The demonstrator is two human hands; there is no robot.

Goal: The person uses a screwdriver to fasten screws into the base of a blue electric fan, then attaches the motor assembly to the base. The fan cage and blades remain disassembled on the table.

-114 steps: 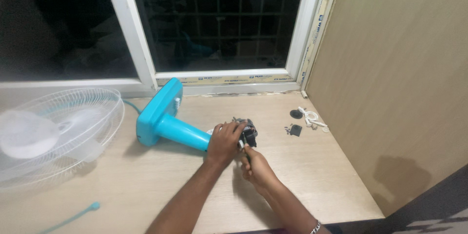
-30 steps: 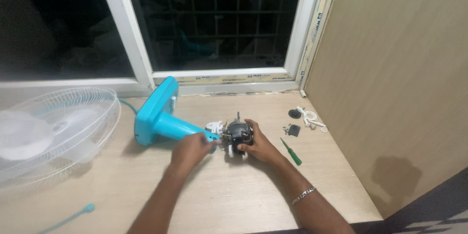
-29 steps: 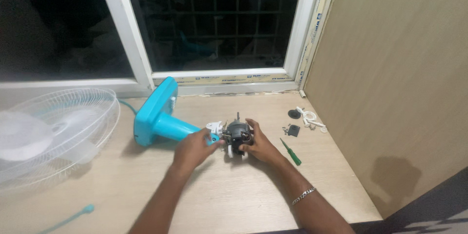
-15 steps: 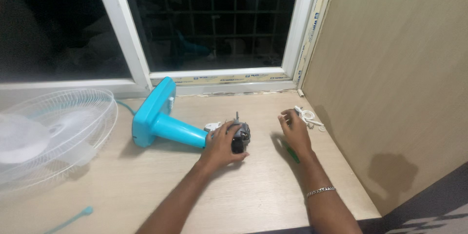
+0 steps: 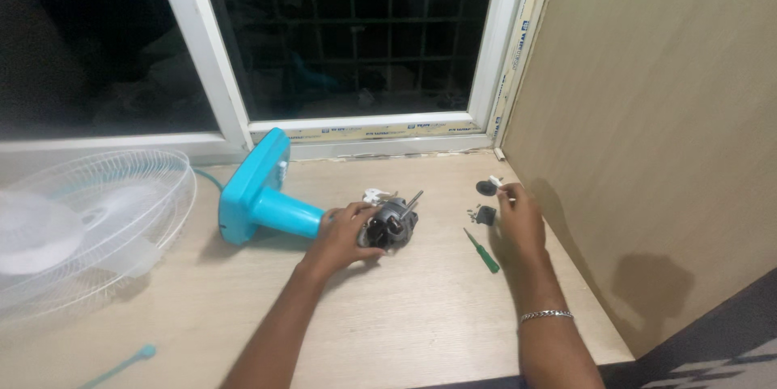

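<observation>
Pale wooden table (image 5: 405, 316) under a dark window: the fan motor (image 5: 391, 223) lies near its middle, at the end of the blue fan stand (image 5: 263, 199). The left hand (image 5: 340, 235) has its fingers wrapped around the motor. To the right, the right hand (image 5: 518, 219) pinches a small white part (image 5: 495, 182) beside black pieces (image 5: 486, 213); a green screwdriver (image 5: 482, 251) lies between the hands. A white fan guard (image 5: 89, 227) rests far left.
</observation>
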